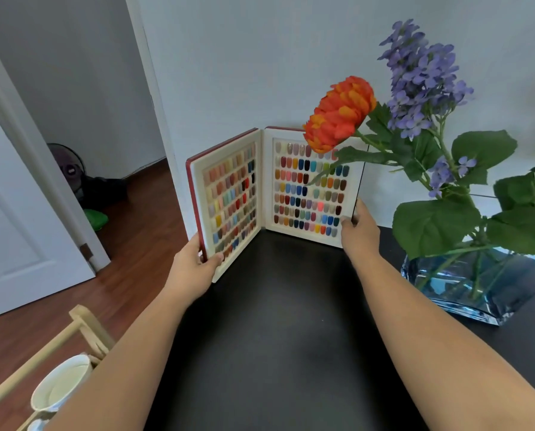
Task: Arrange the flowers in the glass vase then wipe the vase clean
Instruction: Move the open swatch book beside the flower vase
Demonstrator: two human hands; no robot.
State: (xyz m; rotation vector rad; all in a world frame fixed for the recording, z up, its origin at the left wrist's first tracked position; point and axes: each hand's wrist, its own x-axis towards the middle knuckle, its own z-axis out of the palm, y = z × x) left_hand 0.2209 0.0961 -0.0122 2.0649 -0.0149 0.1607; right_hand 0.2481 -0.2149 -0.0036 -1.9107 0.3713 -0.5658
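Note:
A blue-tinted glass vase (pixel 465 284) stands on the right of the black table (pixel 275 321). It holds an orange flower (pixel 337 113) leaning left, tall purple flowers (pixel 421 79) and large green leaves. An open colour-swatch book (pixel 278 194) with a red cover stands upright at the table's far edge. My left hand (pixel 194 262) grips the lower corner of its left cover. The outer edge of its right page is pinched by my right hand (pixel 357 227). Both hands are to the left of the vase and apart from it.
A white wall runs behind the table. To the left a white door (pixel 17 231) stands open over a wood floor, with a fan (pixel 67 169) and a green object beyond. At the lower left a pale wooden rack (pixel 82 331) holds a white mug (pixel 61 387).

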